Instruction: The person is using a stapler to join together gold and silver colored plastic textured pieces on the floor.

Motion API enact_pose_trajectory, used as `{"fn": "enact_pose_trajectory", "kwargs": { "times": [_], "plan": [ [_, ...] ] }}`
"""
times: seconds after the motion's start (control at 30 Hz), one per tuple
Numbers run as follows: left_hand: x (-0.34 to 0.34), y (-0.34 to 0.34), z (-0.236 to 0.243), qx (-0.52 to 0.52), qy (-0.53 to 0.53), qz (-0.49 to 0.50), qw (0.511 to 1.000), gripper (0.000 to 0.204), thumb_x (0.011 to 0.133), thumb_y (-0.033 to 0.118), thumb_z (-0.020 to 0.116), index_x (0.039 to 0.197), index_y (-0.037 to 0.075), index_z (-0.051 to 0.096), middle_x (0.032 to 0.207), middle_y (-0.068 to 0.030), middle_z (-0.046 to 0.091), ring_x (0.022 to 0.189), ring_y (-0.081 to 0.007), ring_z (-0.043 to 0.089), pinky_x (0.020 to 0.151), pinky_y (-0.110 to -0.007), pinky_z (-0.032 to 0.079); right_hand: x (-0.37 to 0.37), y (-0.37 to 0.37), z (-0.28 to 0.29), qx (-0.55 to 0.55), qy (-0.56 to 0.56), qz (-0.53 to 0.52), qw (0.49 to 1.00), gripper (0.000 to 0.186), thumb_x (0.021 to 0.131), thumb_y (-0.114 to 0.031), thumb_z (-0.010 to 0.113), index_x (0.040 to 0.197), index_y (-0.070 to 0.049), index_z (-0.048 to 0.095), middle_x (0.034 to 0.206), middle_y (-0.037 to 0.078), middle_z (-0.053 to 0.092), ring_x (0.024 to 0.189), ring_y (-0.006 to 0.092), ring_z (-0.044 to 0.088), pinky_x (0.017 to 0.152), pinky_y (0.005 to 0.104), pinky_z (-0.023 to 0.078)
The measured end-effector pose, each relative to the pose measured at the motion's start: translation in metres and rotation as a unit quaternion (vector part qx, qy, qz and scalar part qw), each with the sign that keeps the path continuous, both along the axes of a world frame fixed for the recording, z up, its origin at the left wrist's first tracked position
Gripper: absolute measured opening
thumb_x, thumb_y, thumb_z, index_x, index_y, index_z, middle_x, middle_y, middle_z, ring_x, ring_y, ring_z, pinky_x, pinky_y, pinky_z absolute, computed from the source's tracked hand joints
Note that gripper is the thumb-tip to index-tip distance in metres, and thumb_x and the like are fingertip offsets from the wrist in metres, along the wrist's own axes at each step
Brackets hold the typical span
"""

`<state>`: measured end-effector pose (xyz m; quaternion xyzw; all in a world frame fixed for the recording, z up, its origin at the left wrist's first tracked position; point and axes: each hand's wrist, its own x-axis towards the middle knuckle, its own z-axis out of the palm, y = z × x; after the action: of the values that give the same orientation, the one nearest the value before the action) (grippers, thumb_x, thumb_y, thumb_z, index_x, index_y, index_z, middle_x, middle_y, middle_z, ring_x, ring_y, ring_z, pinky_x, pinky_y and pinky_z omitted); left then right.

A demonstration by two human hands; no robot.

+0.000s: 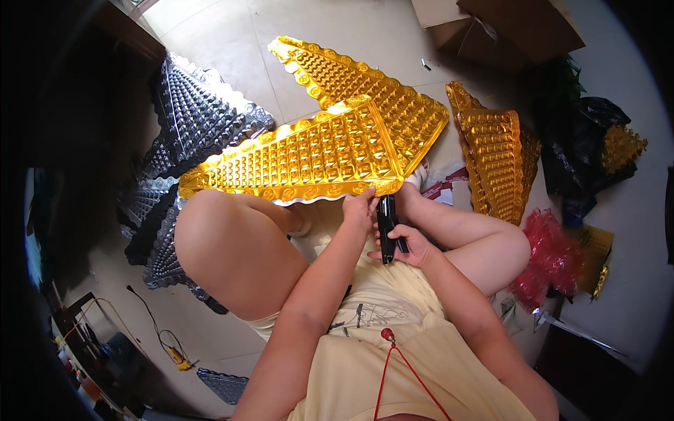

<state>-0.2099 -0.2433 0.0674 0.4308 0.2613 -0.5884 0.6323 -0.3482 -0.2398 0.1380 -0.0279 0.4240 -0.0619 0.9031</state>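
A gold embossed foil panel point(302, 161), roughly triangular with a scalloped border, lies across my lap and raised knee. My left hand point(359, 210) pinches its lower right corner between thumb and fingers. My right hand point(413, 247) is wrapped round a black stapler point(386, 223), whose upper end is at that same corner. Whether the stapler's jaws are round the foil's edge, I cannot tell. Behind the near panel stands a second gold panel point(372, 88), tilted away, and the two meet along the right side near my foot.
More gold panels point(495, 158) stand at the right, and silver-grey ones point(200, 109) at the left. A black plastic bag point(586, 140), red shiny film point(547, 256) and a cardboard box point(502, 31) lie farther right. A yellow tool with a cord point(180, 358) is on the floor at lower left.
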Motion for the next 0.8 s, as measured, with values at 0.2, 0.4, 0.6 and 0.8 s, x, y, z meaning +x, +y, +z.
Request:
{"fn": "enact_pose_trajectory", "kwargs": {
  "times": [0.2,0.4,0.6,0.8],
  "plan": [
    [-0.001,0.004,-0.009,0.006,-0.018,-0.022,1.000,0.032,0.076,-0.007,0.060,0.103,0.001,0.045,0.091,-0.0123,0.060,0.076,-0.0217,0.063,0.054,-0.025,0.055,0.013,0.022,0.011,-0.156,0.162,0.100,0.969,0.039,0.067,0.001,0.057,0.102,-0.005,0.040,0.082,0.006,0.049,0.072,0.0164,0.053,0.074,0.0402,0.049],
    [-0.003,0.003,-0.009,0.028,-0.028,-0.039,0.998,0.028,0.074,-0.006,0.062,0.095,0.002,0.044,0.086,-0.0107,0.060,0.072,-0.0208,0.063,0.048,-0.024,0.053,0.018,0.029,0.010,-0.228,0.302,0.169,0.910,0.042,0.066,-0.001,0.057,0.100,-0.008,0.032,0.076,0.006,0.047,0.058,0.0151,0.050,0.053,0.0297,0.047],
    [-0.005,0.006,-0.008,0.049,-0.037,-0.054,0.997,0.027,0.074,-0.005,0.063,0.091,0.002,0.043,0.084,-0.0100,0.059,0.069,-0.0194,0.062,0.050,-0.023,0.052,0.038,0.013,0.014,-0.210,0.345,0.153,0.902,0.047,0.061,-0.008,0.061,0.098,-0.003,0.032,0.073,0.009,0.048,0.050,0.0175,0.050,0.044,0.0311,0.044],
    [-0.009,0.004,-0.004,0.053,-0.015,-0.035,0.998,0.027,0.074,-0.005,0.064,0.090,0.002,0.043,0.083,-0.0102,0.058,0.069,-0.0192,0.061,0.053,-0.025,0.053,0.034,0.001,-0.009,-0.182,0.328,0.101,0.921,0.043,0.065,-0.010,0.061,0.097,-0.005,0.034,0.075,0.008,0.049,0.062,0.0173,0.052,0.046,0.0310,0.045]
  ]
}}
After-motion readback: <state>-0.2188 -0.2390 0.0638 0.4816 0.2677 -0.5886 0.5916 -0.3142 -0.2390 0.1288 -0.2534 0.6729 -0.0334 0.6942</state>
